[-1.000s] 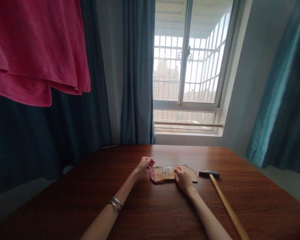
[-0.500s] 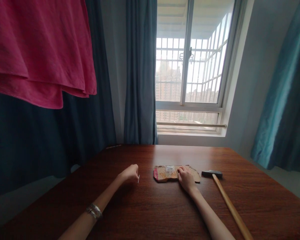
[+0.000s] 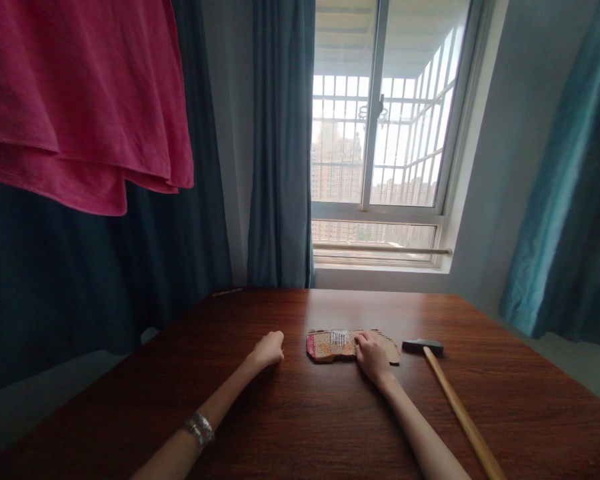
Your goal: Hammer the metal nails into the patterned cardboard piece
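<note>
A flat, ragged-edged piece of cardboard (image 3: 323,347) lies on the brown wooden table (image 3: 300,420). It is pink at the left end, with dotted patches and a white patch crossed by dark thin lines. My right hand (image 3: 373,357) presses on its right half, fingers curled down onto it; the fingertips are partly hidden. To the left of the cardboard and apart from it, my left hand (image 3: 269,350) is closed in a pinch just over the table. A thin, shiny nail showed in that pinch a moment ago; now the fingers mostly hide it.
Right of the cardboard rests a hammer (image 3: 455,393), its dark head away from me and its wooden handle running to the near edge. Beyond the table are a barred window (image 3: 375,167) and blue curtains (image 3: 283,147). A pink towel (image 3: 80,100) hangs upper left.
My left hand has moved slightly right and turned, so the nail that stuck out of its fingers is now mostly out of sight. My right hand and the cardboard have stayed put.
</note>
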### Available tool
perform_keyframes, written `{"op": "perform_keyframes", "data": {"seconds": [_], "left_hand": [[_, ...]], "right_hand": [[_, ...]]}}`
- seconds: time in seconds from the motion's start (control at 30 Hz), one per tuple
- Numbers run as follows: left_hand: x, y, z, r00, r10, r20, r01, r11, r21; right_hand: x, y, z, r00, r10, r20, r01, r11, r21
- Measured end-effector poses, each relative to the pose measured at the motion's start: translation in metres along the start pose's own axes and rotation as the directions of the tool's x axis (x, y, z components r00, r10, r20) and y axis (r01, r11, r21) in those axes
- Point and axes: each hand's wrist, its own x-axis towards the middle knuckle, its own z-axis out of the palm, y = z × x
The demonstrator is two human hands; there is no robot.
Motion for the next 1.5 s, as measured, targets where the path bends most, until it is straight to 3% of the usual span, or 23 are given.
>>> {"op": "perform_keyframes", "data": {"seconds": [0.27,0.43,0.53,0.63,0.7,0.8,0.9,1.0,1.17,1.5], "left_hand": [[-0.001,0.0,0.0,1.0,-0.013,0.014,0.014,0.999,-0.036],[0.004,0.013,-0.007,0.991,0.133,-0.032,-0.137,0.962,-0.237],[0.006,0.037,-0.017,0.964,0.239,-0.119,-0.267,0.878,-0.398],[0.004,0.064,-0.02,0.934,0.229,-0.274,-0.346,0.773,-0.532],[0.001,0.081,-0.016,0.913,0.203,-0.353,-0.389,0.69,-0.61],[-0.004,0.102,-0.003,0.918,0.157,-0.363,-0.385,0.573,-0.724],[-0.007,0.12,0.009,0.895,0.154,-0.417,-0.433,0.516,-0.739],[-0.011,0.133,0.016,0.865,0.177,-0.47,-0.487,0.522,-0.7],[-0.018,0.144,0.02,0.874,0.169,-0.456,-0.463,0.576,-0.674],[-0.016,0.141,0.028,0.865,0.152,-0.478,-0.468,0.591,-0.658]], "right_hand": [[0.0,-0.001,-0.001,1.0,0.003,-0.013,-0.002,1.0,0.01],[0.0,-0.002,-0.003,1.0,-0.003,-0.023,0.004,1.0,0.027],[0.001,-0.001,-0.003,0.999,-0.001,-0.037,0.003,0.999,0.033],[0.001,-0.002,-0.009,0.995,0.023,-0.094,-0.019,0.999,0.045],[0.0,-0.007,-0.016,0.988,0.028,-0.149,-0.017,0.997,0.073],[-0.004,-0.023,-0.03,0.982,-0.002,-0.191,0.027,0.991,0.131],[-0.008,-0.042,-0.04,0.978,-0.001,-0.207,0.043,0.979,0.197],[-0.009,-0.053,-0.043,0.975,0.023,-0.222,0.035,0.967,0.251],[-0.006,-0.05,-0.04,0.979,0.042,-0.201,0.034,0.933,0.358],[-0.001,-0.048,-0.039,0.973,0.063,-0.223,0.048,0.886,0.461]]}}
